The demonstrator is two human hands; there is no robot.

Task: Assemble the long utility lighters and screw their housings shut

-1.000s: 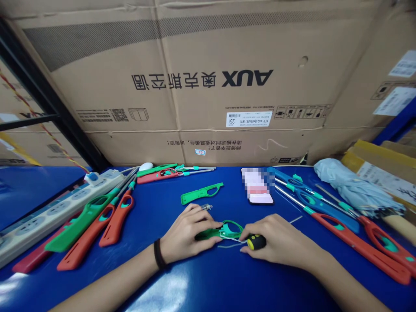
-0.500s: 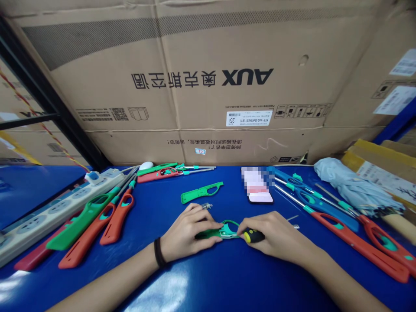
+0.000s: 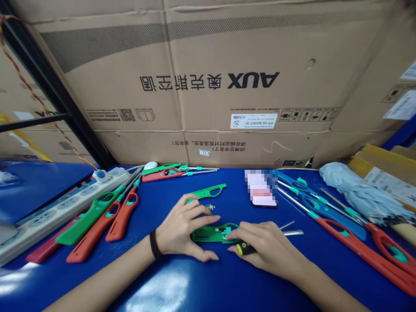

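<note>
**Q:** ok, what are the hands up to in this shot?

**A:** The left hand (image 3: pixel 183 229), the one with the black wristband (image 3: pixel 153 245), sits just left of a green plastic lighter housing (image 3: pixel 211 234) lying flat on the blue table (image 3: pixel 227 277). Its fingers (image 3: pixel 198 215) are curled and loosely spread, and they don't seem to be pinching anything. The right hand (image 3: pixel 266 247) is at the housing's other end, its fingers (image 3: pixel 256 232) pressed together around a screwdriver with a black-and-yellow handle (image 3: pixel 245 248). The hand hides the screwdriver's tip, so I can't tell where it lands.

**Q:** anything else close to the fingers?

**A:** Yep, just past the left fingers there's a second green lighter shell (image 3: pixel 209 191), and a tiny metal part (image 3: pixel 210 207) lies right beside them. Past the right fingers sit a metal tube (image 3: pixel 294 232) and a thin wire (image 3: pixel 287 224).

**Q:** and the rest of the table?

**A:** Left of the hands, a green long-reach lighter (image 3: pixel 87 225) and a red one (image 3: pixel 125 214) lie across a power strip's edge (image 3: pixel 61 203). To the right are a blue lighter (image 3: pixel 328 216), a red lighter (image 3: pixel 357 247) and a folded pale blue umbrella (image 3: pixel 351 193). Straight ahead there's a blurred phone (image 3: pixel 261 190) against a big AUX carton (image 3: pixel 208 86).
</note>
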